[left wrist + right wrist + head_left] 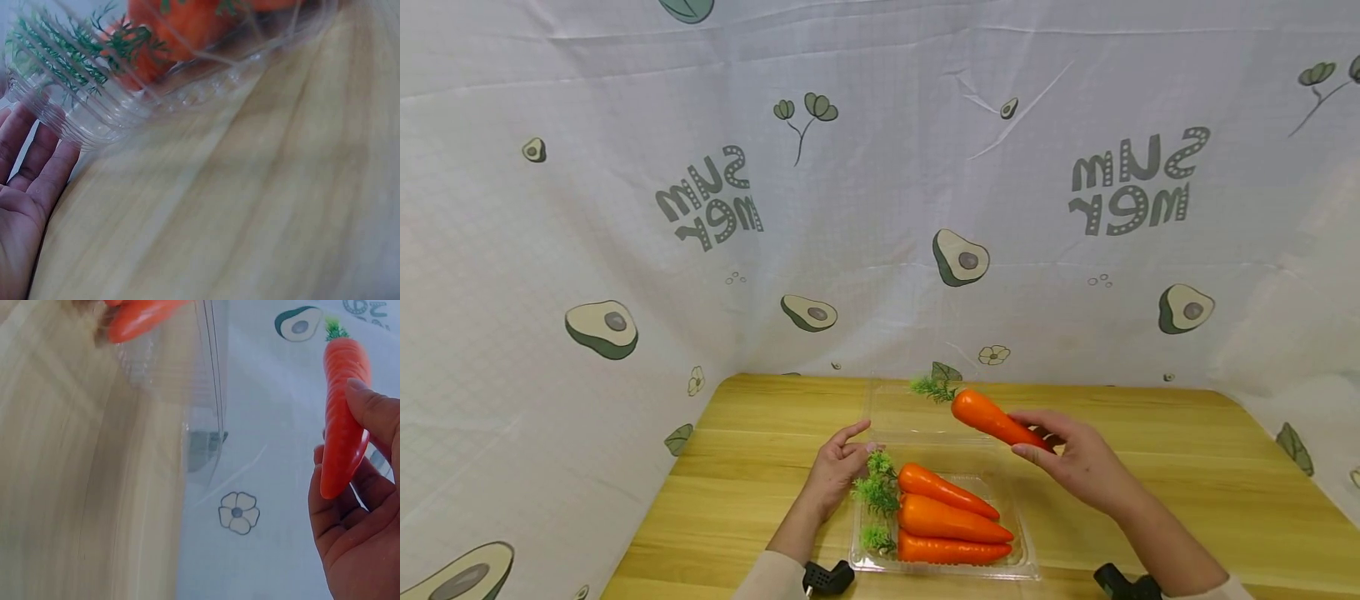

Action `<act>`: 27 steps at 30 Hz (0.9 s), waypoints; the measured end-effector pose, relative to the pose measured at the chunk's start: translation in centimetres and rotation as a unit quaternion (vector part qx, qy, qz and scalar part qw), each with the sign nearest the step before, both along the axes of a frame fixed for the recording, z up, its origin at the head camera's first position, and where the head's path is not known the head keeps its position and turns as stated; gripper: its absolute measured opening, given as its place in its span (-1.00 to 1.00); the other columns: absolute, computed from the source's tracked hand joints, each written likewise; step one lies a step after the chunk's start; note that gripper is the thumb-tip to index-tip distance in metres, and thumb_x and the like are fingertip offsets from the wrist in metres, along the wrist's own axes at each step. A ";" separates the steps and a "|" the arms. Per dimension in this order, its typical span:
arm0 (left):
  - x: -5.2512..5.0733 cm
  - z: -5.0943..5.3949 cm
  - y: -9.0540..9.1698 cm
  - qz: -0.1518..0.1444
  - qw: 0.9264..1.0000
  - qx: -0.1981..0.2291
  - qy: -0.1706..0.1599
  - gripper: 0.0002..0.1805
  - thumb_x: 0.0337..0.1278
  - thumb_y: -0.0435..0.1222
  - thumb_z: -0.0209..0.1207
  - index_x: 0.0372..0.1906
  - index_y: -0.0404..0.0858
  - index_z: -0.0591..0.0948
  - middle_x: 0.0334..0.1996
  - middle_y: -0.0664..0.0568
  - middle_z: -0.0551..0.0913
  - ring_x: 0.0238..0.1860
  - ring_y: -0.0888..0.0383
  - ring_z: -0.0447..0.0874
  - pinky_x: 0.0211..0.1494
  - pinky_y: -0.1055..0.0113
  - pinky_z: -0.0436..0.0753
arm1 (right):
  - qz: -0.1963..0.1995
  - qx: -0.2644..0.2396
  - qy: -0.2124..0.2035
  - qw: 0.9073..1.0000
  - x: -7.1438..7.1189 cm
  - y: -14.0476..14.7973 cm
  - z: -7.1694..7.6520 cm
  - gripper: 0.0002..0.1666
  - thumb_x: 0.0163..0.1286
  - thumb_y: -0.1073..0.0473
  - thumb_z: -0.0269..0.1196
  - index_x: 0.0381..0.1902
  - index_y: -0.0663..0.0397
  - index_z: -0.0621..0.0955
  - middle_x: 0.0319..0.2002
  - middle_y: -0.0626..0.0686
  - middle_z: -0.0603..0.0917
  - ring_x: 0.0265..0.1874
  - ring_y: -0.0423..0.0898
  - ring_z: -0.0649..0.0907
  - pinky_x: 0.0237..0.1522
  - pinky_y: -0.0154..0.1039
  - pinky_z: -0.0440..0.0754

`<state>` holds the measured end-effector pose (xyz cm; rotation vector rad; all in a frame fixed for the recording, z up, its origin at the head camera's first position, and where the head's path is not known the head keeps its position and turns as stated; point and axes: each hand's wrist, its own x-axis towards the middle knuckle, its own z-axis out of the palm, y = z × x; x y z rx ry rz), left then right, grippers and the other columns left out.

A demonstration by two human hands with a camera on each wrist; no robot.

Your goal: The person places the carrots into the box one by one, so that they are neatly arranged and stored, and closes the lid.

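Note:
My right hand (1086, 462) holds an orange carrot (996, 417) by its tapered end, thumb on one side and fingers on the other. The carrot is raised above the back of a clear plastic container (1026, 567), its green leafy top pointing left. Inside the container lie three more carrots (951, 517) side by side, their tips to the right and green tops (876, 492) to the left. The lid (891, 412) stands open at the back. At the container's left rear corner is my left hand (835, 475); in the left wrist view its extended fingers (47, 169) touch the ribbed plastic wall.
The container stands on a wooden table (760, 442). A white cloth (880, 208) printed with avocados, flowers and lettering hangs behind and beside the table. Dark wrist-worn devices (829, 577) show at the lower edge of the head view.

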<state>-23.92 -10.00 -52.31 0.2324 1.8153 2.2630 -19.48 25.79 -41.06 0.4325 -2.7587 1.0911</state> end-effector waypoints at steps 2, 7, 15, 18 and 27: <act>0.0 0.0 0.0 0.001 1.000 -0.003 0.001 -0.36 0.46 -0.36 0.15 0.54 -0.35 0.26 -0.20 0.29 0.80 -0.55 0.32 0.38 -0.35 0.48 0.46 | 0.011 -0.002 0.011 1.000 0.3 -0.3 -0.1 -0.52 0.27 0.10 0.47 0.16 -0.04 0.70 -0.08 -0.02 0.73 -0.25 -0.23 0.59 -0.23 -0.36 0.64; 0.1 0.0 -0.1 0.004 1.000 -0.006 0.002 -0.35 0.45 -0.34 0.18 0.53 -0.34 0.27 -0.21 0.28 0.79 -0.55 0.33 0.38 -0.36 0.47 0.45 | 0.037 -0.013 0.016 0.999 1.0 -1.1 -0.3 -0.52 0.25 0.14 0.48 0.14 -0.04 0.70 -0.12 -0.07 0.73 -0.28 -0.31 0.57 -0.25 -0.36 0.64; 0.1 -0.1 -0.1 -0.001 1.000 0.004 0.013 -0.33 0.44 -0.34 0.18 0.53 -0.42 0.24 -0.23 0.27 0.80 -0.56 0.36 0.37 -0.35 0.48 0.46 | 0.072 -0.025 -0.002 0.997 2.1 -2.4 -0.8 -0.52 0.26 0.09 0.47 0.15 -0.11 0.70 -0.06 -0.08 0.74 -0.28 -0.32 0.58 -0.25 -0.37 0.64; 0.0 -0.2 -0.1 -0.004 1.000 0.010 0.012 -0.34 0.45 -0.38 0.15 0.53 -0.41 0.24 -0.29 0.31 0.77 -0.56 0.37 0.35 -0.36 0.48 0.45 | 0.088 -0.023 -0.008 0.996 2.3 -2.7 -1.2 -0.51 0.26 0.03 0.47 0.16 -0.14 0.69 -0.03 -0.09 0.75 -0.26 -0.34 0.58 -0.23 -0.38 0.65; 0.1 -0.1 -0.1 -0.005 1.000 0.029 0.011 -0.34 0.35 -0.56 0.02 0.53 -0.47 0.20 -0.56 0.27 0.46 -0.59 0.34 0.26 -0.36 0.46 0.41 | 0.135 -0.048 -0.032 0.989 2.8 -3.5 -2.3 -0.52 0.31 -0.03 0.42 0.17 -0.09 0.69 -0.02 -0.04 0.76 -0.27 -0.34 0.59 -0.28 -0.37 0.63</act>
